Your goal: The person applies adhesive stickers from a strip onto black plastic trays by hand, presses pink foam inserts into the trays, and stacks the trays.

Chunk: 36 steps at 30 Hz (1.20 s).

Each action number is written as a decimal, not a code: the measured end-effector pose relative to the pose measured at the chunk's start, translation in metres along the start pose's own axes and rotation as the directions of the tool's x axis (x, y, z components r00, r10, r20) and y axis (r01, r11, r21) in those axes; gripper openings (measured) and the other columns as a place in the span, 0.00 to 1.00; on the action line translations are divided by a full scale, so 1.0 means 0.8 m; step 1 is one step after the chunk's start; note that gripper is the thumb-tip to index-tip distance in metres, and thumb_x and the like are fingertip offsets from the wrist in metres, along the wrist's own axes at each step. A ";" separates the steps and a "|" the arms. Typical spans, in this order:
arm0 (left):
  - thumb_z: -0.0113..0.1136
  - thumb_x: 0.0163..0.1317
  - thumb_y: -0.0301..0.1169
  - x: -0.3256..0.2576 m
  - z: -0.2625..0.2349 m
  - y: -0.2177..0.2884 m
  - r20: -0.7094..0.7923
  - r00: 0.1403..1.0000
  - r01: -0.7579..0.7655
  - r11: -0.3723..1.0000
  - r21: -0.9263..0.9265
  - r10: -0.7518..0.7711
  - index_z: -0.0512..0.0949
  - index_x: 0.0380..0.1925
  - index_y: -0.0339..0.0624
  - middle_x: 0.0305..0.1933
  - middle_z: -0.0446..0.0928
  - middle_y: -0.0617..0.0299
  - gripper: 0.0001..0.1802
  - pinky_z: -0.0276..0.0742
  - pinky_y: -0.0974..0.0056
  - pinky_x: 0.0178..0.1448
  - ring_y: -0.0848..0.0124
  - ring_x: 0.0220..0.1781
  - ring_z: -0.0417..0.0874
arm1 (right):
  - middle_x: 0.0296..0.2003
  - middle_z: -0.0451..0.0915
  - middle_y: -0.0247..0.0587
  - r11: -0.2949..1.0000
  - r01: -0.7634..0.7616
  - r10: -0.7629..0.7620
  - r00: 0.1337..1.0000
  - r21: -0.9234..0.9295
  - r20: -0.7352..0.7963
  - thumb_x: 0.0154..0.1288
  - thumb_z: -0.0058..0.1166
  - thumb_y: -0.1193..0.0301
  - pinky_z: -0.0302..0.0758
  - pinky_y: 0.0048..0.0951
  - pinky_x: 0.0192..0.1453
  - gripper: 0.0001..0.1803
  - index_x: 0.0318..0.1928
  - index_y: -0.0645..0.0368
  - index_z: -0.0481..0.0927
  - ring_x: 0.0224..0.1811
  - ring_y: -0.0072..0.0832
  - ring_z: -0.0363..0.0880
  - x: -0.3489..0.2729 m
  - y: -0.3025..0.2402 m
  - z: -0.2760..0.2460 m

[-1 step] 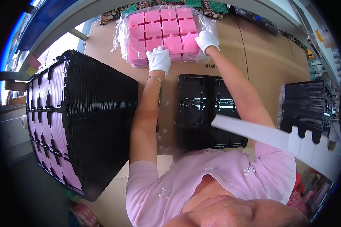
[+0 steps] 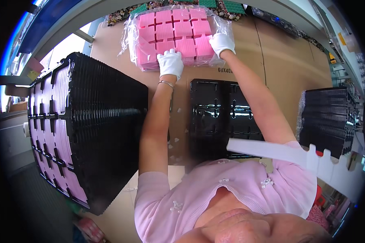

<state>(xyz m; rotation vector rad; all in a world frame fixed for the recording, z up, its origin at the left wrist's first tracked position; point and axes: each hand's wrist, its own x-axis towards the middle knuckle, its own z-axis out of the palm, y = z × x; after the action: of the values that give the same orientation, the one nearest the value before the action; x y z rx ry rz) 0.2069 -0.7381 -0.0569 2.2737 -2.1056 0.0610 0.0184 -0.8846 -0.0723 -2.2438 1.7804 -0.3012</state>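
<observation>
A stack of pink notched foam sheets [image 2: 164, 30] lies in a clear plastic bag [image 2: 225, 27] at the far middle of the cardboard-covered surface. White gloves cover both my hands. My left hand [image 2: 170, 65] is on the near edge of the pink stack, its fingers bent against the foam. At the stack's right side, my right hand [image 2: 222, 43] has its fingers curled at the foam and the bag's plastic; its fingertips are partly hidden. Between my forearms lies a black moulded tray [image 2: 215, 117], partly covered by my right arm.
A tall stack of black trays [image 2: 105, 121] with lilac foam [image 2: 61, 91] stands at left. Another black tray stack [image 2: 322, 117] is at right. A blurred white notched strip [image 2: 267, 149] crosses the lower right. Green pieces [image 2: 233, 7] and small parts line the back.
The white notched strip has tilted, its left end slightly lower and its notched part too. My hands and the pink foam stay where they were.
</observation>
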 end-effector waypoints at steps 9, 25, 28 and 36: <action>0.51 0.54 0.30 -0.005 -0.002 0.000 0.052 0.998 0.028 1.000 0.000 -0.028 0.79 0.44 0.48 0.54 0.75 0.58 0.17 0.65 0.46 0.56 0.60 0.57 0.75 | 0.39 0.82 0.53 0.997 0.049 -0.050 0.999 -0.055 -0.020 0.58 0.47 0.63 0.77 0.47 0.47 0.15 0.36 0.57 0.84 0.43 0.49 0.81 -0.009 -0.014 -0.002; 0.54 0.61 0.38 0.047 -0.002 0.059 -0.381 0.902 -0.217 0.976 0.013 0.205 0.79 0.40 0.50 0.53 0.77 0.58 0.10 0.69 0.51 0.54 0.64 0.55 0.76 | 0.22 0.83 0.42 0.861 -0.216 0.096 0.958 0.461 0.270 0.52 0.63 0.66 0.75 0.30 0.23 0.12 0.28 0.66 0.84 0.18 0.27 0.78 0.008 0.013 -0.010; 0.54 0.60 0.36 0.057 0.011 0.059 -0.178 0.984 -0.028 0.996 -0.090 0.012 0.81 0.32 0.49 0.43 0.81 0.61 0.08 0.76 0.59 0.41 0.64 0.46 0.81 | 0.23 0.83 0.42 0.772 -0.305 0.136 0.936 0.557 0.324 0.53 0.63 0.67 0.74 0.28 0.22 0.12 0.33 0.65 0.84 0.17 0.27 0.77 0.006 0.011 -0.010; 0.63 0.52 0.38 0.053 0.022 0.066 -0.396 0.892 -0.338 0.905 -0.259 0.220 0.82 0.37 0.46 0.43 0.80 0.60 0.14 0.77 0.56 0.47 0.61 0.47 0.80 | 0.26 0.84 0.43 0.708 -0.357 0.157 0.921 0.609 0.358 0.56 0.58 0.66 0.75 0.30 0.25 0.14 0.35 0.65 0.83 0.21 0.28 0.79 0.005 0.026 -0.007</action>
<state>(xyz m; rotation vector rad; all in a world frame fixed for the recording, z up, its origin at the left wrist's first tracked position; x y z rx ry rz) 0.1578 -0.7855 -0.0720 1.6179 -2.0513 0.1209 -0.0014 -0.8936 -0.0741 -1.4243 1.4866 -0.4488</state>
